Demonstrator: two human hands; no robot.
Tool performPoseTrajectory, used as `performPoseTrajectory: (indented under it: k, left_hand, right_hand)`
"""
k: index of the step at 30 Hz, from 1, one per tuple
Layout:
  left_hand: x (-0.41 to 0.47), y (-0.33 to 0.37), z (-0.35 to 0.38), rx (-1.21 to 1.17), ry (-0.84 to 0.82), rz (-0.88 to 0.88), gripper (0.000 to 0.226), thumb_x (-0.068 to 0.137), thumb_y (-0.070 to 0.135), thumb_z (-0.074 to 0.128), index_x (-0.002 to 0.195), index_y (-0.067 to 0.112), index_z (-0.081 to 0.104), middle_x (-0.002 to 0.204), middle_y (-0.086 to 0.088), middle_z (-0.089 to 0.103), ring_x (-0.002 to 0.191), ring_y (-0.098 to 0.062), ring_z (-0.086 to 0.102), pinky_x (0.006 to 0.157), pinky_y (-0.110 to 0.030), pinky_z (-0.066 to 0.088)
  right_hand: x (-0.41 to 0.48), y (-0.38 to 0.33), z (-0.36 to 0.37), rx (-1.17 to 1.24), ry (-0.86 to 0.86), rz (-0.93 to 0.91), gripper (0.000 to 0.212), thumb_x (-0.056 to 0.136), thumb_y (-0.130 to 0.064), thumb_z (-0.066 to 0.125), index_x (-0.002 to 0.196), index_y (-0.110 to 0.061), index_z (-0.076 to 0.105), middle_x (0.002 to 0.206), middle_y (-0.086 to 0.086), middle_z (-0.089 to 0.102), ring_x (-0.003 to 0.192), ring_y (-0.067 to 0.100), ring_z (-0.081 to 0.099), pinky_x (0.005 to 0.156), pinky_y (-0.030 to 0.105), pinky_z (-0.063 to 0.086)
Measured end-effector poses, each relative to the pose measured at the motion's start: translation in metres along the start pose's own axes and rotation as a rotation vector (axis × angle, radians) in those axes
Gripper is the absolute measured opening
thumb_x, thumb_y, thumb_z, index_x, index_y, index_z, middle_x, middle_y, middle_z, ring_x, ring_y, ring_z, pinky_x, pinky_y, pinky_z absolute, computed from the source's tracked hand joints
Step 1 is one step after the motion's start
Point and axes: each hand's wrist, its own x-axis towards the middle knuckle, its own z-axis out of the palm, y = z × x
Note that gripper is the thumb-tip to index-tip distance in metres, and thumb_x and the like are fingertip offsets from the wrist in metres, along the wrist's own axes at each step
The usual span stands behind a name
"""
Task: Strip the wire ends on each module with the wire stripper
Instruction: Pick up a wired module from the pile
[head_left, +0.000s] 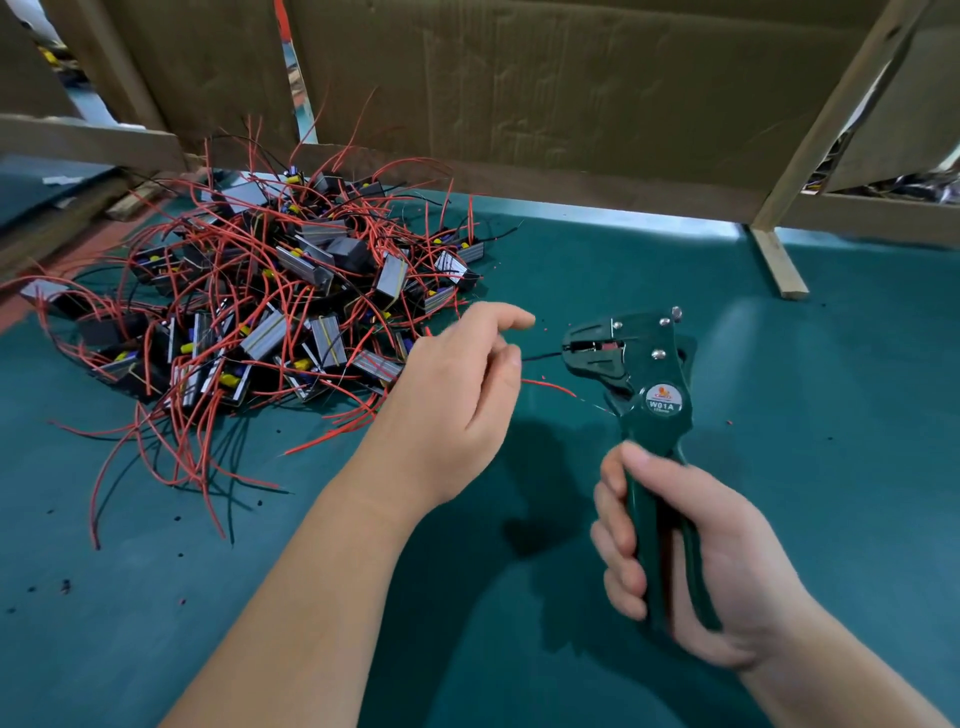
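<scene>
My right hand (680, 561) grips the handles of a dark green wire stripper (639, 374), held upright with its jaws pointing left. A thin black wire (543, 355) runs from my left hand (462, 395) into the jaws. My left hand pinches that wire between thumb and fingers; the module it belongs to is hidden behind the hand. A red wire (550, 387) sticks out to the right below it, its bare end near the stripper's neck. A heap of small black and grey modules (270, 306) with red and black leads lies to the left.
The green table mat (831, 389) carries small bits of stripped insulation. A cardboard wall (519, 88) and wooden frame posts (779, 260) stand behind. Loose red leads (156, 457) sprawl from the heap toward the front left.
</scene>
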Motion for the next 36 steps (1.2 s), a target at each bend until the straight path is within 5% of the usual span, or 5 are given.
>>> performPoseTrajectory:
  k: [8, 14, 24, 30, 36]
  left_hand:
    - [0.001, -0.003, 0.009, -0.209, 0.126, -0.107, 0.016, 0.095, 0.018, 0.041, 0.109, 0.026, 0.042, 0.076, 0.006, 0.050, 0.065, -0.010, 0.053, 0.066, -0.024, 0.043]
    - [0.012, 0.013, 0.008, -1.157, 0.273, -0.492, 0.023, 0.103, 0.010, 0.032, 0.098, 0.010, 0.054, 0.062, 0.007, 0.047, 0.052, -0.006, 0.047, 0.055, -0.014, 0.041]
    - [0.007, 0.026, 0.023, -1.429, 0.037, -0.621, 0.012, 0.094, 0.008, 0.047, 0.104, 0.006, 0.052, 0.079, -0.004, 0.064, 0.060, -0.011, 0.060, 0.047, -0.021, 0.045]
    - [0.002, -0.009, 0.004, 0.001, 0.213, -0.170, 0.026, 0.090, 0.004, 0.044, 0.112, 0.011, 0.056, 0.104, -0.001, 0.055, 0.100, -0.014, 0.053, 0.092, -0.029, 0.042]
    - [-0.001, -0.025, -0.005, 0.509, 0.066, -0.578, 0.024, 0.081, 0.015, 0.065, 0.103, 0.016, 0.054, 0.107, -0.005, 0.047, 0.104, -0.029, 0.042, 0.088, -0.036, 0.035]
  right_hand:
    - [0.007, -0.010, -0.012, 0.278, -0.033, -0.323, 0.045, 0.059, -0.027, 0.073, 0.098, -0.006, 0.066, 0.090, 0.019, 0.064, 0.079, 0.034, 0.064, 0.075, 0.048, 0.056]
    - [0.005, -0.007, -0.014, 0.025, -0.109, -0.476, 0.056, 0.053, -0.021, 0.084, 0.105, -0.005, 0.068, 0.128, 0.019, 0.057, 0.080, 0.041, 0.062, 0.077, 0.051, 0.054]
    - [-0.001, 0.001, -0.002, -0.398, -0.093, -0.274, 0.047, 0.057, -0.028, 0.076, 0.103, -0.022, 0.072, 0.084, 0.024, 0.069, 0.079, 0.033, 0.065, 0.077, 0.046, 0.047]
    - [-0.001, -0.016, -0.019, -0.232, 0.256, -0.454, 0.041, 0.058, -0.002, 0.075, 0.098, -0.009, 0.070, 0.076, 0.018, 0.071, 0.071, 0.032, 0.068, 0.070, 0.040, 0.057]
    - [-0.004, -0.036, -0.044, -0.469, 0.661, -0.502, 0.021, 0.078, -0.018, 0.070, 0.076, -0.038, 0.071, 0.125, 0.018, 0.056, 0.088, 0.028, 0.068, 0.066, 0.039, 0.055]
